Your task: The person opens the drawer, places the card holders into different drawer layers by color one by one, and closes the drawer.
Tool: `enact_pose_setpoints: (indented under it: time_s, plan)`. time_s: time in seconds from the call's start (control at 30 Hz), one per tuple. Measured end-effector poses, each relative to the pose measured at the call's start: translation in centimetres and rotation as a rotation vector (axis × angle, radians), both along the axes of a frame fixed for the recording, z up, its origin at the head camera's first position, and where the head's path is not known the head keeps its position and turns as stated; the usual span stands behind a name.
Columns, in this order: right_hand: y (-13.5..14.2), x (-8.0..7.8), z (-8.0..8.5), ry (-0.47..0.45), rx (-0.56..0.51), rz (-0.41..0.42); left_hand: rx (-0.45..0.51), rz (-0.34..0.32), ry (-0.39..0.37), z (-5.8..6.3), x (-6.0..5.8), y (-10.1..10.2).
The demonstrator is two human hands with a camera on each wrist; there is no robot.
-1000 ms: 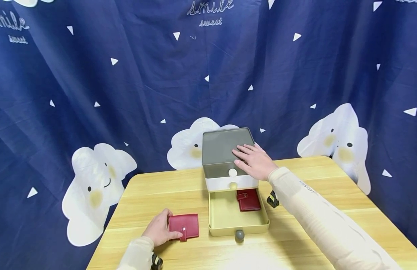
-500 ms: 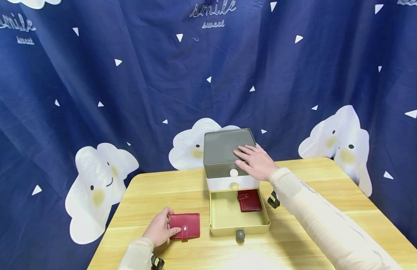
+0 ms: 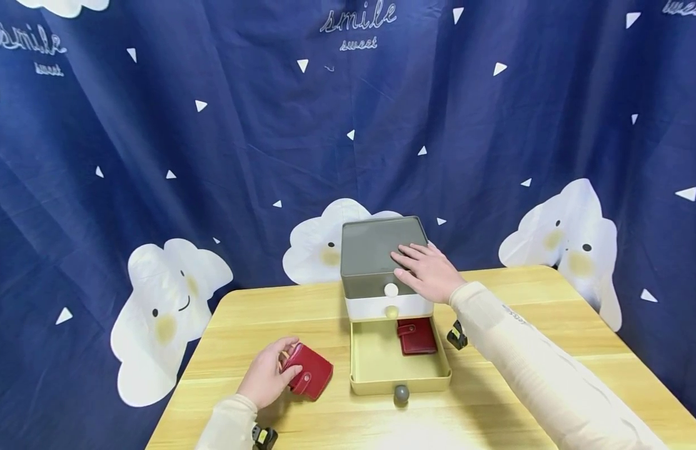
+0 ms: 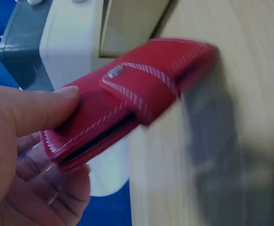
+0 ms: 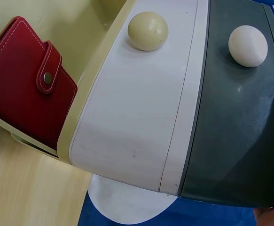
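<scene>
My left hand (image 3: 269, 375) pinches a red wallet (image 3: 311, 373) by its left end, thumb on top and fingers beneath. In the left wrist view this wallet (image 4: 127, 94) is tilted, its snap strap fastened, with a shadow on the table beside it. My right hand (image 3: 429, 272) lies with fingers spread on the grey top of a small drawer box (image 3: 376, 247). Pulled out at the bottom is a cream drawer (image 3: 376, 362) with a dark grey knob. A second red wallet (image 5: 28, 82), strap snapped, lies inside the drawer against its right side.
The box's two upper drawers, grey with a white knob (image 3: 391, 289) and white with a cream knob (image 3: 391, 312), are pushed in. Everything stands on a wooden table (image 3: 269, 319). A dark blue curtain (image 3: 241, 156) with cloud prints hangs behind.
The wallet in my left hand lay flat and square on the table; now it is turned clockwise and tilted up. My right hand stays on the box. The view has shifted slightly.
</scene>
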State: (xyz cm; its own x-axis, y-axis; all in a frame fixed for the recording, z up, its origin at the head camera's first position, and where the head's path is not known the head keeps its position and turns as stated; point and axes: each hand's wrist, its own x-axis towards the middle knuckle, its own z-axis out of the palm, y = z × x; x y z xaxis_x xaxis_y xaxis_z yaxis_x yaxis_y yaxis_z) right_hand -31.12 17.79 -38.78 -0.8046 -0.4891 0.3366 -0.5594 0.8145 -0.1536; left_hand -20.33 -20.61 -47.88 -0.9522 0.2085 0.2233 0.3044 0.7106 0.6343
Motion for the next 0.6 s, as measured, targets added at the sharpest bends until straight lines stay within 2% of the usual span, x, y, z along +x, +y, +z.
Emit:
enact_pose_setpoints:
  time_s: [0.17, 0.33, 0.47, 0.6]
  plan:
    - [0.0, -0.1, -0.1, -0.015, 0.0, -0.007, -0.028, -0.051, 0.06, 0.5, 0.4, 1.1]
    - [0.0, -0.1, -0.1, -0.01, -0.004, -0.005, -0.025, -0.087, 0.114, 0.1, 0.7, 1.7]
    - [0.0, 0.0, -0.2, -0.004, -0.005, -0.009, 0.036, -0.088, 0.097, -0.5, 0.9, 1.8]
    - [0.0, 0.0, -0.2, 0.003, -0.006, -0.008, 0.134, -0.08, 0.023, -1.2, 1.1, 1.6]
